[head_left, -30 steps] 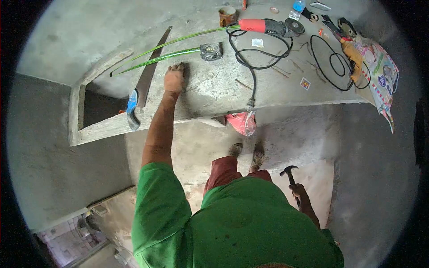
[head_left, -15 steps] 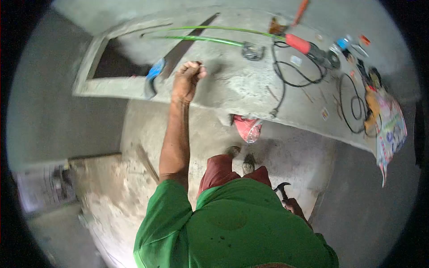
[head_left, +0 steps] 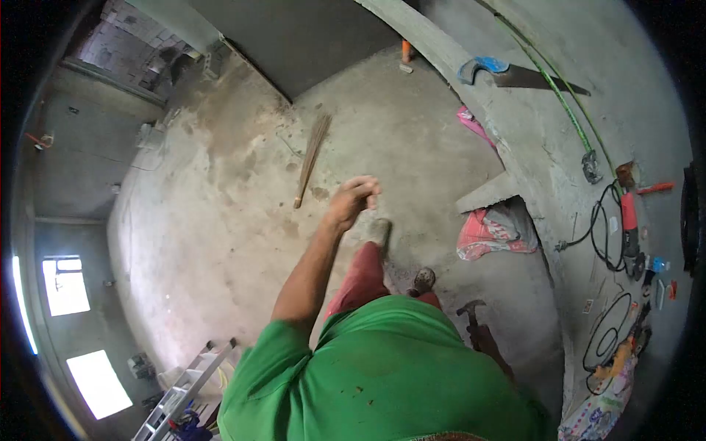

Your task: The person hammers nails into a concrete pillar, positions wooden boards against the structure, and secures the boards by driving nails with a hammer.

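My left hand is held out over the floor in front of my body. Its fingers are curled into a pinch, and whatever lies between them is too small to make out. Down at my right side, my right hand grips a claw hammer with its head up; my green shirt partly hides that arm. On the concrete slab to the right lies a handsaw with a blue handle. Long green rods cross its blade.
A stick broom lies on the floor ahead. Under the concrete slab sits a red and white sack. An angle grinder and its cord rest on the slab. An aluminium ladder stands at lower left.
My view has turned left, away from the slab, showing more floor, windows and a ladder. My left hand has moved from above the slab to above the floor, still pinched. The hammer stays in my right hand.
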A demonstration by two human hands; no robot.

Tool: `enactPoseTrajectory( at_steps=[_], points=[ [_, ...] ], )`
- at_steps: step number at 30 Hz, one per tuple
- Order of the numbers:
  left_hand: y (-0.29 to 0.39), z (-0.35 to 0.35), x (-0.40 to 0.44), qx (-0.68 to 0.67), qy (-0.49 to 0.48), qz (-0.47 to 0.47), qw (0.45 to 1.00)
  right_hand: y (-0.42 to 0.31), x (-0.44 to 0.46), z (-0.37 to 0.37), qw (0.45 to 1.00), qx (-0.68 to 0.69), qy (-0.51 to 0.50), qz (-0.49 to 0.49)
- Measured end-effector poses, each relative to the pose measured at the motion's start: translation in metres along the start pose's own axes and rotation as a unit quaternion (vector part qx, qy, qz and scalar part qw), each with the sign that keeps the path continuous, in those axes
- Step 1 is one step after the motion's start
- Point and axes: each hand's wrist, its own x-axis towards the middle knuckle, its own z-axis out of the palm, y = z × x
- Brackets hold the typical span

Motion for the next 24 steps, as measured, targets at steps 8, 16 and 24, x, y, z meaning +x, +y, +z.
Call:
enactPoseTrajectory(
  at_steps=[8,16,24],
  points=[
    [0.046,-0.124,-0.005,0.037,0.035,-0.005,0.999,-0.086,0.082,0.077,0.921,-0.347,0.178,0.014],
    [0.082,0.044,0.123,0.404,-0.104,0.063,0.907,-0.2,-0.05,0.184,0.888,-0.177,0.287,-0.314],
    [-0.003,0.268,0.223,0.551,-0.13,0.423,0.707,-0.267,-0.143,0.115,0.896,0.022,0.321,-0.305]
  ],
)
